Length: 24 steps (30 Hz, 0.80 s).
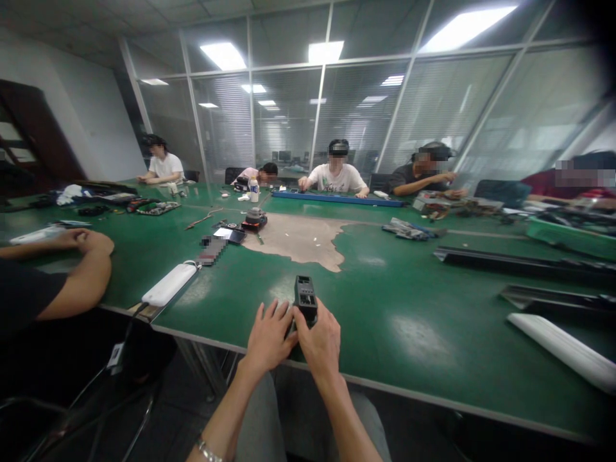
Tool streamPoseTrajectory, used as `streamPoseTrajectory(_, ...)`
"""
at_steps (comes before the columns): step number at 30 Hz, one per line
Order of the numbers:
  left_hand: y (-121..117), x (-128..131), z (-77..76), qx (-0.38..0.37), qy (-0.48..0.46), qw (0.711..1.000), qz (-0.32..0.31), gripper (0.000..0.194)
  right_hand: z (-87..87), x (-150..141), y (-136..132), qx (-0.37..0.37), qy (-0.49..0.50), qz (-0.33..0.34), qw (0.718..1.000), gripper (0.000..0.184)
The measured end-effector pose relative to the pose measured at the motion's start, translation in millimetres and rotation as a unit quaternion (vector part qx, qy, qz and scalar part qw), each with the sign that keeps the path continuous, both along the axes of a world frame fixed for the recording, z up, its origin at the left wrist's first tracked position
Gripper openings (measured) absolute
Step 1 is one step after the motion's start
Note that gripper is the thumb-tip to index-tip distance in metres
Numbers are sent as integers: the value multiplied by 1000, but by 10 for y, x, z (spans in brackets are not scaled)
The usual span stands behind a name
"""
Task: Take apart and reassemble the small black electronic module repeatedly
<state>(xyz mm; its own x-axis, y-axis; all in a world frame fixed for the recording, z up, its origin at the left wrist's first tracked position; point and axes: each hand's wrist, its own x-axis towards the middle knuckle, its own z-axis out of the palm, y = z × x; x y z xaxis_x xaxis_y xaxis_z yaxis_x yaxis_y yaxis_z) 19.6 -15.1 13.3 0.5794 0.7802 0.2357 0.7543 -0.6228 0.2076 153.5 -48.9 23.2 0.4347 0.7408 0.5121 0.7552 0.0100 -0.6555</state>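
A small black box-shaped part [305, 292] with rectangular openings in its top stands near the table's front edge. My right hand [321, 340] is closed around its near end, the thumb on the left side and the fingers along the right. Just left of it, my left hand [270, 337] rests palm down on the green table [375, 385], its fingers stretched out and apart. The left thumb lies close to the right thumb. Between the two hands, the lower side of the black part is hidden.
A white power strip [171, 284] lies to the left, near another person's folded arms [91, 263]. Ahead is a bare brown patch [298, 237] with a dark round device [254, 219]. Long black strips [510, 264] and a white bar [558, 346] lie right. Several people sit across.
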Motion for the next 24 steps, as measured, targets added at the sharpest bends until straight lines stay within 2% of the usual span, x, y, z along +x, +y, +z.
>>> streamPoseTrajectory(8, 0, 1, 2, 4, 4, 1000, 1, 59, 151, 39, 11, 17, -11, -2, 1000, 44)
streamPoseTrajectory(14, 7, 12, -14, 14, -1, 1000, 1, 58, 177, 104, 12, 25, -18, -5, 1000, 45)
streamPoseTrajectory(18, 7, 17, -13, 16, -2, 1000, 2, 56, 129, 199, 3, 29, -20, -13, 999, 47)
streamPoseTrajectory(24, 2, 20, 14, 7, -10, 1000, 1, 53, -52, 378, -27, 17, -8, -45, 999, 52)
